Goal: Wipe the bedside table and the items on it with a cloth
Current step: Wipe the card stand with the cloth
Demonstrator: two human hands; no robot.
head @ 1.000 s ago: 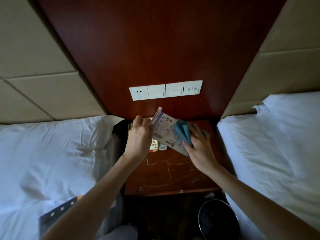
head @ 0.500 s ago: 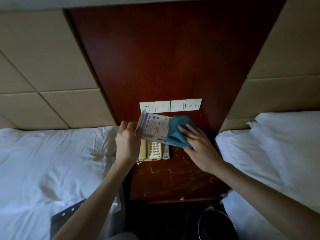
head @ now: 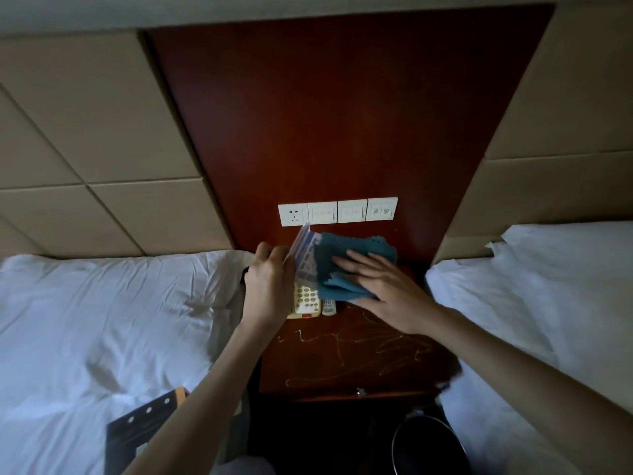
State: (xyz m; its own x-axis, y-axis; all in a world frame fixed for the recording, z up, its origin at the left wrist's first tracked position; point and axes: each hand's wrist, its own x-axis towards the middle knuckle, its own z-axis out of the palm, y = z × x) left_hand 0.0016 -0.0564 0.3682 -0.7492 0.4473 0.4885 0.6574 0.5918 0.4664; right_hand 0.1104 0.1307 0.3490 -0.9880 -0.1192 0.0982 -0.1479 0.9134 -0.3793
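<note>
Left hand grips printed card at its 9 o'clock edge. Right hand, fingers straight, presses blue cloth onto card face. Telephone on bedside table, 6 o'clock of card.

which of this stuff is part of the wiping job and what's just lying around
Job: blue cloth under the flat right hand; printed white card gripped by the left hand; cream push-button telephone; small white remote; dark red wooden bedside table.
Lying about: white wall switch plates; round black waste bin; black studded folder.
</note>
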